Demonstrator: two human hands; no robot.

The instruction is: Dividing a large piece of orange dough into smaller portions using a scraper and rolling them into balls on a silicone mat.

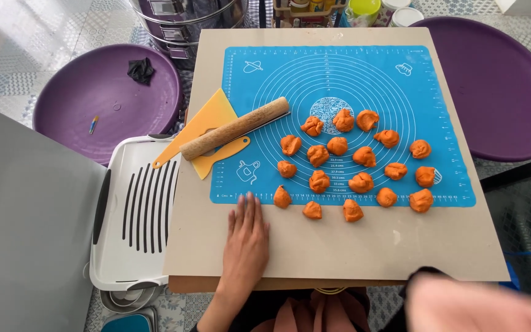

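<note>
Beside mat edge (pixel 247 198) — left hand (pixel 245 243), fingers forward

Twenty-one orange dough lumps (pixel 338 146) lie across the middle and lower right of the frame. Also one blue mat (pixel 351 67), one wooden rolling pin (pixel 235 128), one yellow scraper (pixel 211 117), two purple trays (pixel 75 98) and two hands (pixel 246 243).

The blue mat (pixel 401 110) looks like smooth, matt silicone, printed with white rings. Under it lies a matt, pale board (pixel 339 246), like fibreboard. On the mat's left edge rest a rough bare-wood rolling pin (pixel 236 128) and a glossy yellow plastic scraper (pixel 207 117). The orange dough lumps (pixel 351 166) on the mat look soft and creased. Beyond the mat's corners stand smooth purple plastic stools (pixel 87 92).
</note>
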